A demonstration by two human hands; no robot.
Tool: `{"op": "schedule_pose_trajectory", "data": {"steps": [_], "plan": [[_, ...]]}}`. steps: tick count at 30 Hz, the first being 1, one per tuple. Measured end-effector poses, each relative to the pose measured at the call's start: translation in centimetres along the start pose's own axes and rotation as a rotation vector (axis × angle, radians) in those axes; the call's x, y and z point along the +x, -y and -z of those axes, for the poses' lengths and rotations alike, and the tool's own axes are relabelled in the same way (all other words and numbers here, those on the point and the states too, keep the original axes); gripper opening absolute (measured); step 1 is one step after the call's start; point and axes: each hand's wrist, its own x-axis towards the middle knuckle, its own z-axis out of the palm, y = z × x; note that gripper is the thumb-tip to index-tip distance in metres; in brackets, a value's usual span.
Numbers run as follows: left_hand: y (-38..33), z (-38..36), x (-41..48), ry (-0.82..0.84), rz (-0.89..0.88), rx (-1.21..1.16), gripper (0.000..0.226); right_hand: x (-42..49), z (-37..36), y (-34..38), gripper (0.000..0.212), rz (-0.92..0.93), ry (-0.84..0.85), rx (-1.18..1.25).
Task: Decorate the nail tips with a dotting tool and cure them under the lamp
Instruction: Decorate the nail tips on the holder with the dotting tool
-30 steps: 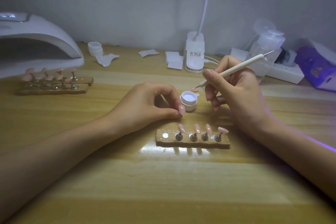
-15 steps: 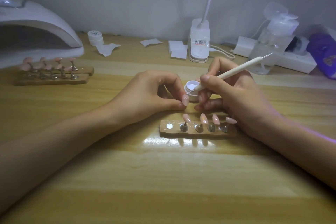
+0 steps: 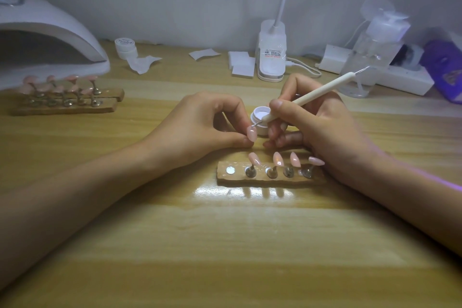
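My left hand [image 3: 200, 127] pinches a pink nail tip [image 3: 251, 134] between thumb and forefinger at the table's middle. My right hand [image 3: 317, 127] grips a white dotting tool [image 3: 310, 97] like a pen; its metal point touches the top of that nail tip. A small open white gel pot [image 3: 260, 120] stands just behind the tip, partly hidden by my fingers. In front of both hands lies a wooden holder [image 3: 270, 180] carrying several pink nail tips on metal stands, its leftmost magnet bare. The white curing lamp [image 3: 50, 32] sits at the far left.
Two more wooden holders [image 3: 65, 105] with pink tips lie before the lamp. At the back stand a closed white jar [image 3: 125, 47], paper wipes [image 3: 241, 64], a desk-lamp base [image 3: 272, 57], a clear pump bottle [image 3: 375, 50], a power strip [image 3: 390, 77] and a purple pack [image 3: 445, 70].
My right hand came down and left from above the gel pot, bringing the tool's point onto the nail tip in my left hand. My left hand stayed in place.
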Motion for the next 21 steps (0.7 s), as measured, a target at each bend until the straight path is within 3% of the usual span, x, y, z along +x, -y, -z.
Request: {"op": "schedule_pose_trajectory", "data": {"steps": [21], "plan": [[0.09, 0.02, -0.07, -0.003, -0.002, -0.003, 0.016, 0.04, 0.10, -0.09, 0.023, -0.004, 0.008, -0.022]]}}
